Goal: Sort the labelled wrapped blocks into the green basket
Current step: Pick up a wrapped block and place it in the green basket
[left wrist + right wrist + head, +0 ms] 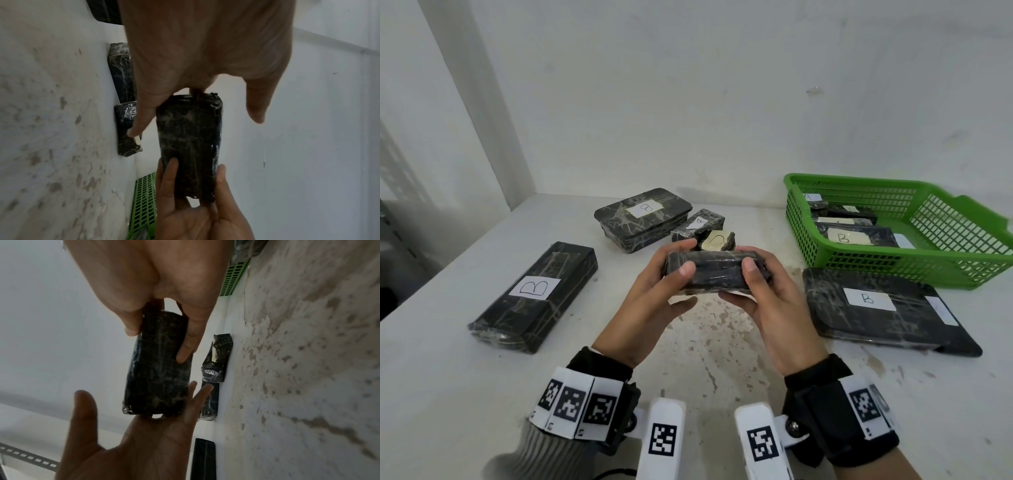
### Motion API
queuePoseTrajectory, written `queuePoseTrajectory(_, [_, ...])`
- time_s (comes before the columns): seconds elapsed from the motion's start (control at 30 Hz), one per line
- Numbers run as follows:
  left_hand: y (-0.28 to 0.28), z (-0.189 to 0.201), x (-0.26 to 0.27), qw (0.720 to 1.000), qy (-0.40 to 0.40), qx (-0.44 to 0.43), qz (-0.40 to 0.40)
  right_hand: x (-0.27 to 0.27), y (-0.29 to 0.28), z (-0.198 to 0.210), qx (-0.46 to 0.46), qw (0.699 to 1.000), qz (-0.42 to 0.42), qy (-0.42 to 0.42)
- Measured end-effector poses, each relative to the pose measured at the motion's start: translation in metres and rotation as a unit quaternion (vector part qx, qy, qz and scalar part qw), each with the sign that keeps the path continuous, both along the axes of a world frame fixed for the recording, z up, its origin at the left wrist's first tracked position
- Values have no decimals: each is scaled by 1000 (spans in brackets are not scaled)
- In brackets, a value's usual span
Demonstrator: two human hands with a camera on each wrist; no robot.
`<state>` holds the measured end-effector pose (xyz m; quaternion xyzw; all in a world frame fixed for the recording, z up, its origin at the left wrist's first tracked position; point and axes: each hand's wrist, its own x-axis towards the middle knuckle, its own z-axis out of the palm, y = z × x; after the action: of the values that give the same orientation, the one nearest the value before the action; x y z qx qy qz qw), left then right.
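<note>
A black wrapped block [714, 274] is held level above the table's middle between both hands; no label shows on its near face. My left hand [674, 270] cups its left end, fingers behind and thumb in front. My right hand [755, 274] pinches the right end between thumb and fingers. In the left wrist view the block [189, 146] hangs below my left palm, whose thumb [257, 113] stands off it. The right wrist view shows my right fingers [185, 353] on the block [158, 369]. The green basket [893, 267] at the right back holds several labelled blocks, one marked B [849, 238].
On the stained white table lie a long block marked B [534, 294] at the left, a large block [643, 216] at the back, two small blocks [698, 222] [717, 241] just behind my hands, and a flat block marked B [876, 308] in front of the basket. A white wall stands behind.
</note>
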<state>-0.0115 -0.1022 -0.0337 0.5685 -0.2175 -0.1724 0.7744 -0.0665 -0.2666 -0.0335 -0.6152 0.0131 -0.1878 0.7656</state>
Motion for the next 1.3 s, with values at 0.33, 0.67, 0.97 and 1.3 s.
queuePoseTrajectory(0.33, [-4, -2, 0, 996, -22, -13, 80, 3, -1, -7, -5, 999, -46, -10])
queuePoseTrajectory(0.67, [-6, -6, 3, 990, -25, 0, 138, 1, 5, -6, -9, 999, -45, 15])
queuePoseTrajectory(0.97, [-10, -3, -2, 993, -23, 8, 120, 2, 0, -11, -44, 994, -95, 22])
queuePoseTrajectory(1.3, [-10, -3, -2, 993, -17, 22, 116, 1, 7, -15, -61, 993, -97, 23])
